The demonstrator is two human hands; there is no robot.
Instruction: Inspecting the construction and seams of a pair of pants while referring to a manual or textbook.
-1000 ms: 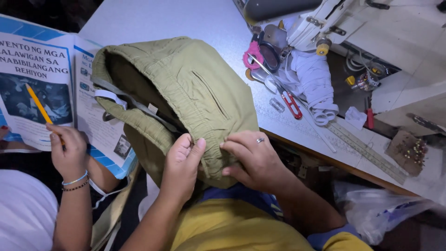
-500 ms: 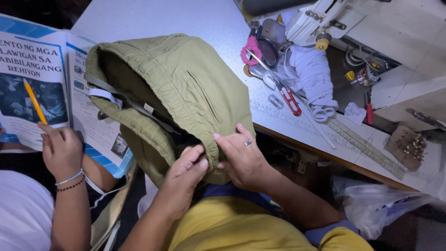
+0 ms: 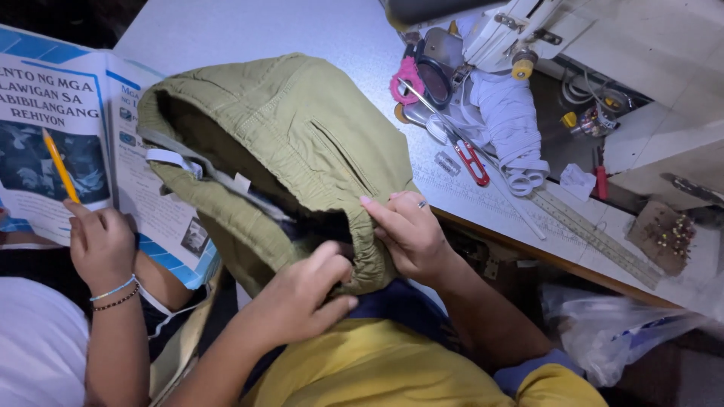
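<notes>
We are holding the olive-green cotton garment [image 3: 302,151] with its elastic waistband, which is lying over the near edge of the pale grey worktable [image 3: 249,30] and hanging toward our lap. Our left hand [image 3: 305,298] is pinching the waistband hem from below; our right hand [image 3: 407,234] is gripping the same hem just beside it. The cloth could be sliding off the edge, we judge, if either grip loosens. Beyond our right hand, red-handled snips [image 3: 471,162] and a clear ruler [image 3: 596,237] are crowding the table. Left of our left hand, another person's hand [image 3: 102,245] is holding a yellow pencil [image 3: 60,166] on a printed leaflet [image 3: 68,143], leaving little room.
</notes>
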